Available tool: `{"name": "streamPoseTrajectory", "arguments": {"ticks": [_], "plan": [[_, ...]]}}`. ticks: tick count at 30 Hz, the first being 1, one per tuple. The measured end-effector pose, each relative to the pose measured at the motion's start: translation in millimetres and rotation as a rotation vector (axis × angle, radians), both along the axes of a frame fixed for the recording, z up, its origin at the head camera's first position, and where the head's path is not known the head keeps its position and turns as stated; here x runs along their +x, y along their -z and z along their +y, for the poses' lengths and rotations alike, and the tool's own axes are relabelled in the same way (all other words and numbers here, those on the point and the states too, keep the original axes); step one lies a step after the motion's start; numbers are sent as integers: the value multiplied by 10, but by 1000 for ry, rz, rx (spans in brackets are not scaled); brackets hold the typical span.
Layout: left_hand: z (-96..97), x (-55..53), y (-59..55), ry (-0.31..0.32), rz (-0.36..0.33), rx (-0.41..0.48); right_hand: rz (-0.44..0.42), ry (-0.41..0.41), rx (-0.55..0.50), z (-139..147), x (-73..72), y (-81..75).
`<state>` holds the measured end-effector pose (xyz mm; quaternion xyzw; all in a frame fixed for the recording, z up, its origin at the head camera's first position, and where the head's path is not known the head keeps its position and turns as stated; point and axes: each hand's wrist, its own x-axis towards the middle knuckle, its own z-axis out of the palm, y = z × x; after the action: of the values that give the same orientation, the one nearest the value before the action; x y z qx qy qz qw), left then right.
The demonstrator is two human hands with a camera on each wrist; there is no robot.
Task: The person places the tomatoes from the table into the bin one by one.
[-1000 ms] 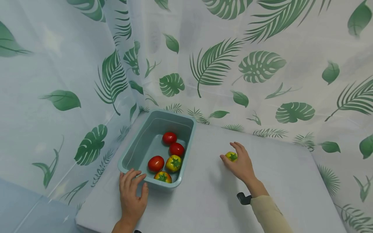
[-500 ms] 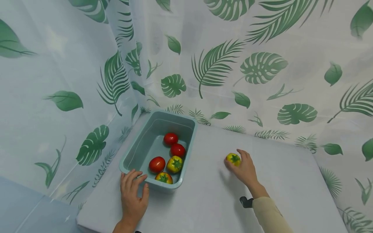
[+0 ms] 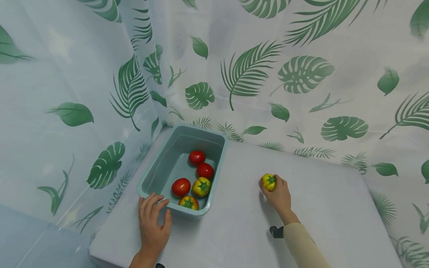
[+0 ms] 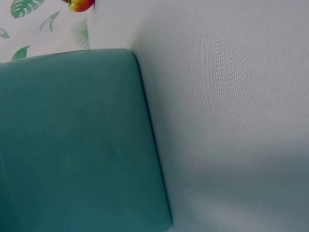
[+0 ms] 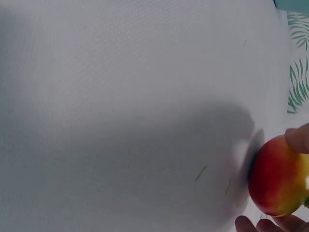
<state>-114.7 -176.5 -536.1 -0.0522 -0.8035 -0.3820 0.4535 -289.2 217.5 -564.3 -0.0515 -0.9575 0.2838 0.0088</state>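
A yellow-and-red tomato (image 3: 268, 182) with a green leafy top is gripped between the thumb and fingers of my right hand (image 3: 280, 195). The right wrist view shows the red side of this tomato (image 5: 275, 179), a thumb at its upper edge and fingertips (image 5: 245, 224) below. Whether it touches the table I cannot tell. My left hand (image 3: 153, 225) rests its loosely bent fingers at the near left rim of a blue-green plastic basin (image 3: 147, 175), thumb held apart. Inside lie red tomatoes (image 3: 181, 187) and leafy-topped yellowish ones (image 3: 201, 187).
The table (image 3: 234, 230) has a pale cloth over it. Leaf-patterned curtains (image 3: 248, 74) hang behind it and on the left. The basin stands at the table's left side, near the back corner. Its outer wall (image 4: 72, 145) fills much of the left wrist view.
My right hand's fingers have come in round the tomato from a wider spread, and now grip it. My left hand has stayed at the basin's rim.
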Motion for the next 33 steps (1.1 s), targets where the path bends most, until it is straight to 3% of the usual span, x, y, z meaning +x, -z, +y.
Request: {"name": "streamPoseTrajectory", "arguments": {"ticks": [9,14,22,33], "plan": [[-3,2,14,2,1,2,37,38,-42,-17,-12,50],[-3,-5,22,2,4,0,69,26,-61,-57,-2,-9],[-9,2,21,2,-5,4,168,-27,-133,-338,32,-356],[-20,-7,35,10,13,4,304,-174,-259,-838,97,-921]]}}
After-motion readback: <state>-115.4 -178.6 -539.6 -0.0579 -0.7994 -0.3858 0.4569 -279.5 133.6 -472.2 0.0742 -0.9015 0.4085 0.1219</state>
